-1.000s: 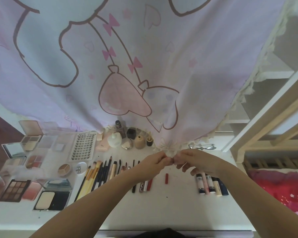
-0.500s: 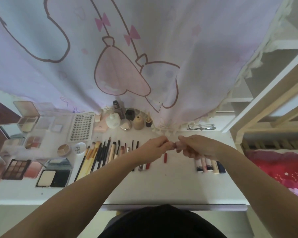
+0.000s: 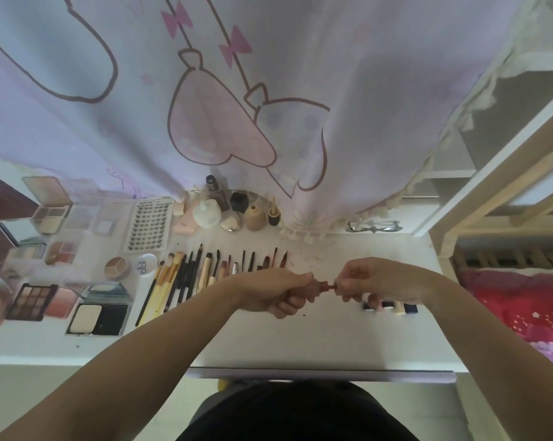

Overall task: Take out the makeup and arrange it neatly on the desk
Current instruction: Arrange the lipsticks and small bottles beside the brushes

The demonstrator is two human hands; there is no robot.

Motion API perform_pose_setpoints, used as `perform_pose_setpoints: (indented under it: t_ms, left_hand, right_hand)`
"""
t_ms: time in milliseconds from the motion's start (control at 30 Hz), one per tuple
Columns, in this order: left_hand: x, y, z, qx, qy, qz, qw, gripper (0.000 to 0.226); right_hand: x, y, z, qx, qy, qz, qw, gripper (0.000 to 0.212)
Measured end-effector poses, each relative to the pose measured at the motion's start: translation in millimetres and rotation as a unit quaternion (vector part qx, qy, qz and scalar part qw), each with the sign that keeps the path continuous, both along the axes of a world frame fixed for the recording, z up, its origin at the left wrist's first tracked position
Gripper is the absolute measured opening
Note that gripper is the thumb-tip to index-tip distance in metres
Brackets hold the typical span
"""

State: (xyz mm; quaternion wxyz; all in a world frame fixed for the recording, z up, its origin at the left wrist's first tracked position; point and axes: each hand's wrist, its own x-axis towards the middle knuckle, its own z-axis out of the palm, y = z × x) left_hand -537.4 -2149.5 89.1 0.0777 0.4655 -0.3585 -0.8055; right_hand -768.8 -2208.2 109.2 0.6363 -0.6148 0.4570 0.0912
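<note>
**Desk inventory: both hands on one small red lip product**

Edges and room. Your hands work above the white desk [image 3: 316,338]. Bare desktop lies between your hands and the near edge, and more to the right of your right hand up to the wooden bed frame [image 3: 498,198]. Beyond your hands a printed curtain [image 3: 269,90] hangs down to the desk's far side.

Hands. Your left hand [image 3: 278,289] is curled round the body of a small red lip product [image 3: 324,286]. Your right hand [image 3: 374,281] pinches its narrower dark end, fingers bent. The item spans the short gap between both hands, above the desk. Whether it is capped you cannot tell.

Items, placed from the hands.
- Just left of your left hand: a row of brushes and pencils [image 3: 186,278], lying side by side; some run under your left wrist.
- Under and just right of your right hand: a row of small tubes [image 3: 391,305], partly hidden.
- Beyond your left hand, at the curtain's hem: small bottles and sponges [image 3: 237,211].
- Further left: a tray of false lashes [image 3: 149,226], then open palettes and compacts [image 3: 55,249].
- Beyond your right hand: a pair of glasses [image 3: 374,226].
</note>
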Motion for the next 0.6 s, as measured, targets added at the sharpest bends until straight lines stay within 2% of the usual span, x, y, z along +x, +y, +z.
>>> perform_pose_setpoints:
  t_ms: [67,200,333,400,467,533,600]
  left_hand:
    - [4.4,2.5,-9.1,0.030,0.023,0.020,0.999,0.039]
    - [5.9,7.6,-28.1,0.030,0.038,0.129,0.991,0.038]
    - [-20.8,5.3,-37.1,-0.018,-0.016,0.186,0.982,0.021]
    - [-36.5,3.3,-38.7,-0.094,-0.089,0.176,0.976,0.021]
    - [-47.3,0.6,-43.3,-0.232,-0.206,0.145,0.940,0.023]
    - [-54.9,-4.7,-50.8,-0.358,-0.309,0.120,0.873,0.027]
    - [-62.0,-12.5,-55.7,-0.410,-0.350,0.117,0.834,0.029]
  right_hand:
    - [-11.2,-1.8,-3.5,0.016,0.000,-0.031,0.999,0.023]
    - [-29.6,-5.5,-21.1,0.081,-0.043,-0.161,0.983,0.023]
    - [-26.8,2.1,-33.6,0.054,-0.042,-0.188,0.980,0.023]
    - [-23.0,5.1,-35.4,0.028,-0.052,-0.212,0.976,0.024]
    - [-22.0,5.7,-39.0,-0.053,-0.037,-0.205,0.977,0.019]
    - [-21.9,2.5,-46.4,-0.171,-0.005,-0.167,0.971,0.013]
    - [-16.6,-4.2,-55.4,-0.250,0.013,-0.156,0.956,0.014]
